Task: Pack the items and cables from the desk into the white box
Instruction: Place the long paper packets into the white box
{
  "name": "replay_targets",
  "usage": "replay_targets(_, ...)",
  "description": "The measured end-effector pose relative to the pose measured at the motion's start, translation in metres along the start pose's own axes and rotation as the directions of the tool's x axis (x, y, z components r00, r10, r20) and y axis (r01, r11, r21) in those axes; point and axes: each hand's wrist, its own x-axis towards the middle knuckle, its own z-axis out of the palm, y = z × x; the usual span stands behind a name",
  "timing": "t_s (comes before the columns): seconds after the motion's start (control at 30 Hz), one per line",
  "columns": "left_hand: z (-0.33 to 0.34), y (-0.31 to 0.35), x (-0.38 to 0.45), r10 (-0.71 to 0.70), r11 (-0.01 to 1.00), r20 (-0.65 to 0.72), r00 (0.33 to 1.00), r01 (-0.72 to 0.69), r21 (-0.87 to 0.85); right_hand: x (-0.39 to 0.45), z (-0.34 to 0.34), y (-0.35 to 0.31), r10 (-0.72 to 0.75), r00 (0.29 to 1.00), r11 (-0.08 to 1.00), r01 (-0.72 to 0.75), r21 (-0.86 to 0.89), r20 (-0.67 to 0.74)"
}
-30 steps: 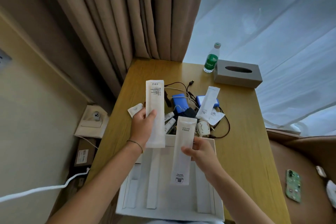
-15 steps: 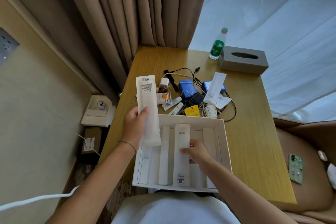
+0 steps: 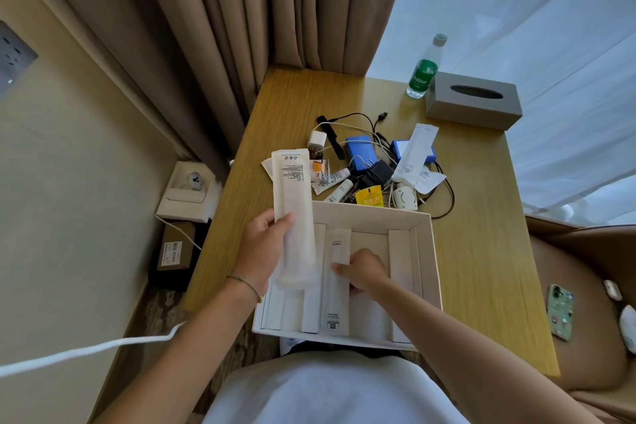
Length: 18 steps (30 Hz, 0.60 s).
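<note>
The right hand (image 3: 364,272) is reaching down into the white box (image 3: 425,251), its fingers curled onto a long white packet (image 3: 335,286) and pressing it flat into one of the lengthwise slots, probably so that it sits straight between the cardboard dividers. The left hand (image 3: 263,248) is gripping a second long packet (image 3: 292,217) near its lower half, thumb across the front, and is holding it upright above the box's left side; it looks to be waiting there until the first packet is seated, ready for a neighbouring slot.

The desk (image 3: 292,96) is carrying everything. The white box is lying open at its near edge, close against the person's body, which is keeping both arms short and the slots in plain sight. Beyond the box's far wall, the unpacked heap is sitting within easy reach: a third white packet (image 3: 414,155) leaning over a blue block (image 3: 358,155), black and white cables (image 3: 444,196) looping around them, a black plug (image 3: 380,170), a white charger cube (image 3: 316,140), small tubes (image 3: 335,177) and a yellow sachet (image 3: 370,196).

Judging by that heap, the packing is only beginning, with the long packets going in first because they are fitting the slots.
</note>
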Motion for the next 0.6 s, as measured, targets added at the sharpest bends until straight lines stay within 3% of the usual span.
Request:
replay_targets(0.13,0.013,-0.006,-0.004,-0.059,0.997,0.094,0.994,0.053,0.060,-0.003,-0.003,0.002,-0.074,0.995,0.910,0.043,-0.412,-0.060)
replay_targets(0.23,0.021,-0.013,-0.005,-0.140,0.984,0.189,0.972,0.115,0.140,-0.007,-0.008,-0.005,-0.163,0.985,0.837,0.105,-0.537,-0.061)
replay_targets(0.4,0.028,-0.028,-0.003,-0.275,0.928,0.299,0.914,0.171,0.330,-0.029,-0.049,-0.020,-0.232,0.954,0.928,0.159,-0.337,-0.190)
replay_targets(0.6,0.047,-0.048,0.001,-0.341,0.878,0.283,0.896,0.197,0.436,-0.055,-0.084,-0.022,-0.250,0.911,0.966,0.213,-0.144,-0.330)
